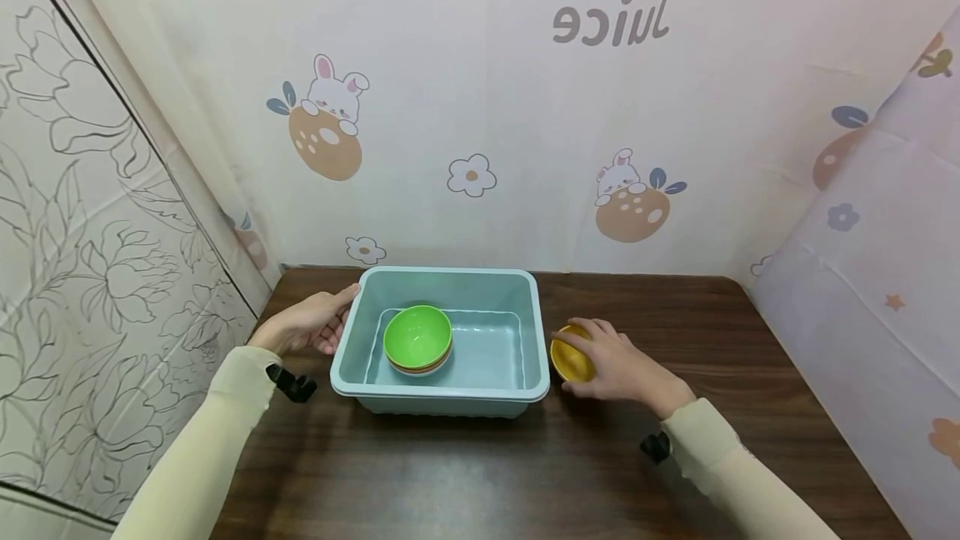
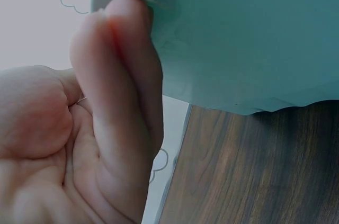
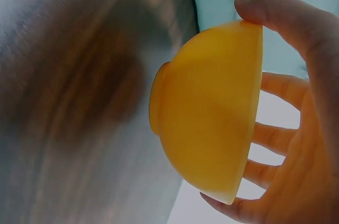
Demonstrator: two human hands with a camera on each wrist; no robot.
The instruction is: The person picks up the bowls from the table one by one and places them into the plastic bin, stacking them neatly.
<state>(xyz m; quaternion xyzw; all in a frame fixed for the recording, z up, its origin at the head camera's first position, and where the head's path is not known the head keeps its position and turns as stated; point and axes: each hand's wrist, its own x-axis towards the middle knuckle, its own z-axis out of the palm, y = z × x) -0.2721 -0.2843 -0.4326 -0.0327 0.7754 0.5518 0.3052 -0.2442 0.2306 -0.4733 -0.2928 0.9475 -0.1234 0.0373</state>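
A pale blue-green plastic basin (image 1: 480, 404) stands on the table. In it, toward the left, sits a stack of bowls with a green bowl (image 1: 417, 338) on top; orange and whitish rims show beneath. My left hand (image 1: 311, 323) holds the basin's rim at its left side; the left wrist view shows bent fingers (image 2: 119, 75) against the basin wall (image 2: 238, 49). Just right of the basin, my right hand (image 1: 611, 363) grips a yellow bowl (image 3: 212, 113) across its rim, thumb on one edge and fingers on the opposite one. That bowl is held above the tabletop.
The dark wood-grain table (image 1: 465, 473) reaches back to a printed curtain (image 1: 480, 107). Another curtain (image 1: 877, 273) hangs along the right, and a flower-patterned panel (image 1: 105, 273) stands on the left.
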